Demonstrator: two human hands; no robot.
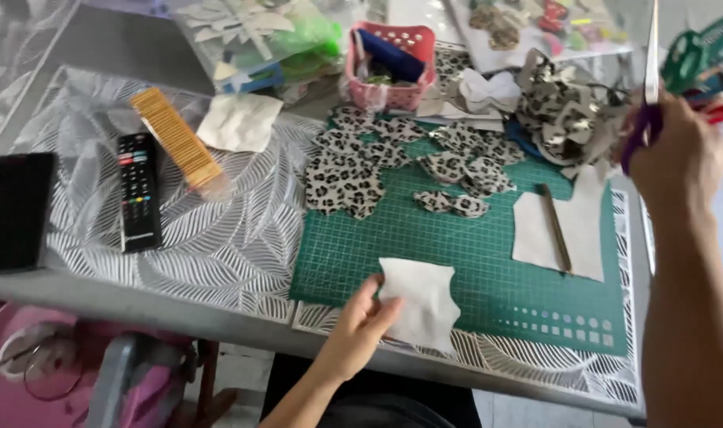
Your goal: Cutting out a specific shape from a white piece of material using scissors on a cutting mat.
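Observation:
My left hand (360, 326) pinches the left edge of a white paper piece (422, 303) with wavy sides, lying at the near edge of the green cutting mat (488, 269). My right hand (677, 154) is raised at the right, closed on purple-handled scissors (645, 103) whose blades point up. Several leopard-print fabric pieces (353, 170) lie across the far part of the mat. A pen (555, 228) rests on another white paper sheet (561, 230) at the mat's right.
A pink basket (393, 75) stands at the back. A black remote (138, 190), a dark phone (17, 210) and an orange box (176, 139) lie on the left. A heap of leopard fabric (564, 111) sits at the back right. The table edge runs close to me.

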